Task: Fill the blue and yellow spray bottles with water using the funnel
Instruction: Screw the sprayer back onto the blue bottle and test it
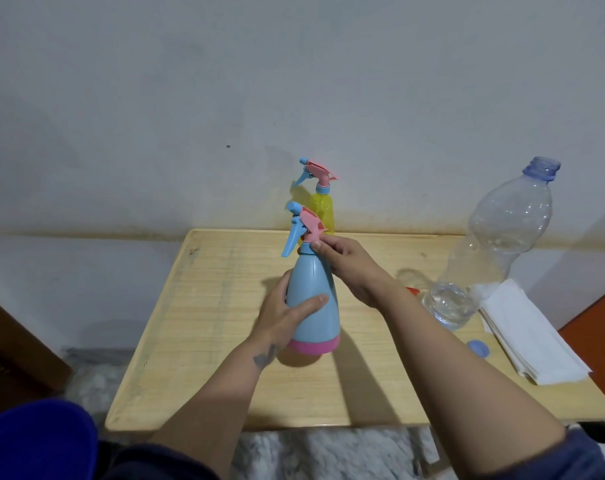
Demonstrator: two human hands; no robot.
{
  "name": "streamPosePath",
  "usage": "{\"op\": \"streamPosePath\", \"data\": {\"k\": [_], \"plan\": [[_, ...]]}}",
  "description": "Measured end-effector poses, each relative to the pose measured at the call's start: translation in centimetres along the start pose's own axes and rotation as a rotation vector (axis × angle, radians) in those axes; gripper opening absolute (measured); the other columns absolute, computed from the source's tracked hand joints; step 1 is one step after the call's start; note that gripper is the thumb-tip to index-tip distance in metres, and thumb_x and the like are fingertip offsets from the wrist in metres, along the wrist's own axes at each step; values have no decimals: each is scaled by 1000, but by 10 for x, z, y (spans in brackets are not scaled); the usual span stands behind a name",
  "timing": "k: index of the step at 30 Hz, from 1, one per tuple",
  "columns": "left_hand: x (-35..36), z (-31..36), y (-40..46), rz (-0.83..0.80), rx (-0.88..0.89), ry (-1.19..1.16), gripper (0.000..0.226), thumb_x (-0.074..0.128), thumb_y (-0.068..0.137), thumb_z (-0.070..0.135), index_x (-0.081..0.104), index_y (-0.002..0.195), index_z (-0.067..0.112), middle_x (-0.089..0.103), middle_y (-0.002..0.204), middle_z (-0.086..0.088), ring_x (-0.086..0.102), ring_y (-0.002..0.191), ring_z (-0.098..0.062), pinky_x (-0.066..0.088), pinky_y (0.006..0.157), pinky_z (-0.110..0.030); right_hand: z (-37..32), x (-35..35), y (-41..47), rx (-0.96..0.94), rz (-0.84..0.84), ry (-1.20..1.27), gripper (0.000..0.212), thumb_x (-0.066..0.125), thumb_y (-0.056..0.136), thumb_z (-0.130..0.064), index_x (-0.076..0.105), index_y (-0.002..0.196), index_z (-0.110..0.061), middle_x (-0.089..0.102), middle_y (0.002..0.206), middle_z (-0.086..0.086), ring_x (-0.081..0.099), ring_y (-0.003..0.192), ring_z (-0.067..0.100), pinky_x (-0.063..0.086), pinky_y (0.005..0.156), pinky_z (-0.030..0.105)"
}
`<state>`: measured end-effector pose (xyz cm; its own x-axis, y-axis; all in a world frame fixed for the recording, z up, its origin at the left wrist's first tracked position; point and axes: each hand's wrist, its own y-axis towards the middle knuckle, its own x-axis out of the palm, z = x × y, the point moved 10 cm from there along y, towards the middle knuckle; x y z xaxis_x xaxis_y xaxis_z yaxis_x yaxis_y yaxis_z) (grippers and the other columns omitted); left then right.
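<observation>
Left hand point(287, 313) grips the blue spray bottle point(313, 306) steady while right hand point(346, 268), at 1 o'clock, pinches its collar, probably screwing the head.

A pale wooden table point(204, 341) fills the middle of the frame against a grey wall point(225, 81). At the right edge lies a stack of white paper napkins point(533, 337), with a small blue bottle cap point(479, 348) just left of it. A dark blue basin rim point(38, 441) shows at lower left.

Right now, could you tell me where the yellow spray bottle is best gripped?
Probably round its body below the neck, coming from the right: it stands upright behind the blue bottle, whose trigger head blocks the front, and its own trigger points left.
</observation>
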<state>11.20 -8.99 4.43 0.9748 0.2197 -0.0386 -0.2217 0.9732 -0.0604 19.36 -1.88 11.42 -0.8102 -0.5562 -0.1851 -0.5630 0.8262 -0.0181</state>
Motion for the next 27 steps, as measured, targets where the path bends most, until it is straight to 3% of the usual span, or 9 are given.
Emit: {"op": "streamPosePath", "data": {"k": [4,9,12,14,17,21,27], "plan": [[-3,6,-10,-1,-9,30,58,77,62,42,59,117,39,70,96,21,68,84,-1,52,68,-21,2,-6,-5,44,121,41,11,67,88,-23,65,86,-13,61,88,6,53,83,15,41,72,26],[0,7,-14,17,16,163,56,78,58,51,58,110,46,69,99,19,67,89,-5,58,78,-37,17,-13,-16,157,313,112,38,83,71,-28,49,86,-18,58,88,2,58,78,16,47,68,29],[3,10,-18,22,29,209,51,75,55,54,55,102,51,68,97,19,67,90,-6,58,79,-42,17,-6,-22,181,279,70,42,77,76,-37,55,101,-12,60,97,6,59,84,18,53,81,38],[-1,12,-18,48,30,210,47,76,57,52,53,98,56,66,98,19,66,89,-6,58,78,-41,17,4,-25,193,178,142,30,66,86,-39,61,104,-15,63,104,7,59,92,20,50,94,43],[-5,16,-22,67,38,216,50,79,62,49,50,101,58,64,101,20,64,90,-6,59,78,-39,10,7,-29,170,90,264,22,53,96,-22,64,113,-13,67,115,5,60,97,17,49,90,34],[-9,22,-28,184,60,308,56,76,61,56,47,109,54,64,99,20,64,88,-6,58,75,-38,2,-10,-33,110,305,183,10,72,82,-13,71,92,-12,73,100,10,63,91,19,51,85,34],[-12,27,-38,356,66,514,61,72,69,53,42,121,41,61,94,9,61,82,-17,54,64,-34,11,-13,-39,156,505,176,26,81,71,-15,72,95,-10,76,90,4,67,84,16,53,80,31]]}}
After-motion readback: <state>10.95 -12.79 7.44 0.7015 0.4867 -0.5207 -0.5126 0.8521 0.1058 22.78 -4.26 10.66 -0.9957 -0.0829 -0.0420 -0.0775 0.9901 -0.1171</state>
